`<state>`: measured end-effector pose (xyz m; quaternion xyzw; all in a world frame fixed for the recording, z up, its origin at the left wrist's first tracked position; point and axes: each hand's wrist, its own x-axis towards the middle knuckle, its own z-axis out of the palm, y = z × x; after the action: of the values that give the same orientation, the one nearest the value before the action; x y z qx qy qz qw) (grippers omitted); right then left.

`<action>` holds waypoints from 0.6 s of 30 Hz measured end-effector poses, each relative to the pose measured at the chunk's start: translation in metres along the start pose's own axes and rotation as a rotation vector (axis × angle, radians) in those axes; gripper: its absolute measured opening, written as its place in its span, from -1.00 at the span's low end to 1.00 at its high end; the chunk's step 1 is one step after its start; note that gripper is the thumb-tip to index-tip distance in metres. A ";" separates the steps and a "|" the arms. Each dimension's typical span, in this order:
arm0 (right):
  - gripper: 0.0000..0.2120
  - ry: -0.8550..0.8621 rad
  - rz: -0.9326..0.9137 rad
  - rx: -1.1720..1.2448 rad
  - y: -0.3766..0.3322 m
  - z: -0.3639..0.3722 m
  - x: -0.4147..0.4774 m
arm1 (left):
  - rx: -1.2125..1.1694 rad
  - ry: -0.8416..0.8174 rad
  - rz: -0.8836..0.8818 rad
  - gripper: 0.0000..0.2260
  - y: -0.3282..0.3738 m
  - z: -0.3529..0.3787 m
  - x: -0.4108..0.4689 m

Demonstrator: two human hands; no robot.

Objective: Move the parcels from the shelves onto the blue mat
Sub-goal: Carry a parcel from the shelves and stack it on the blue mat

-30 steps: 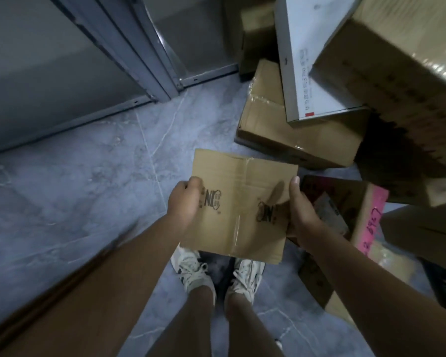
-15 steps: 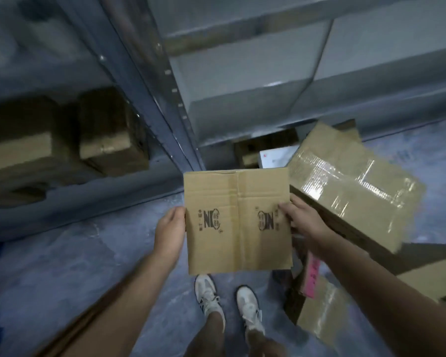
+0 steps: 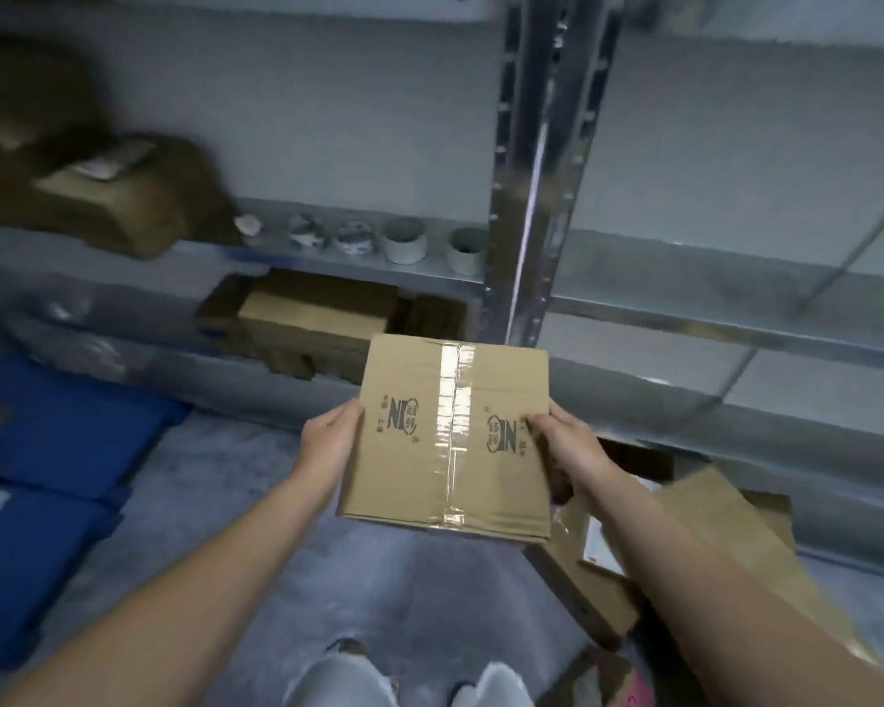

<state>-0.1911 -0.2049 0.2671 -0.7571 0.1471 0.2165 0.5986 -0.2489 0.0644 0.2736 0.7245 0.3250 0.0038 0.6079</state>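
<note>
Where metal shelving (image 3: 526, 196) meets grey floor (image 3: 225, 502), blue mat (image 3: 62, 431) lies left.

Dim, motion-blurred edges, tape glare.

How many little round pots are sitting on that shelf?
5, in a row on the shelf left of the metal upright: leftmost pot, second, middle, fourth, rightmost. Others may hide behind the parcel.

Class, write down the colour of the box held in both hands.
The box is brown cardboard; the head view shows it best.
</note>
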 end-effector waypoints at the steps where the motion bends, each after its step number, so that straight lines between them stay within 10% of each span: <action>1: -0.76 -0.039 -0.015 -0.026 -0.012 0.017 -0.001 | -0.021 0.045 -0.003 -0.78 0.000 -0.020 -0.004; 18: -0.73 -0.488 -0.369 -0.416 -0.160 0.453 -0.041 | -0.300 0.745 -0.053 -0.73 -0.070 -0.381 -0.007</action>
<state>-0.2182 0.2713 0.3365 -0.8026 -0.1861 0.3042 0.4783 -0.4402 0.3992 0.3143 0.5680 0.5374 0.2979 0.5475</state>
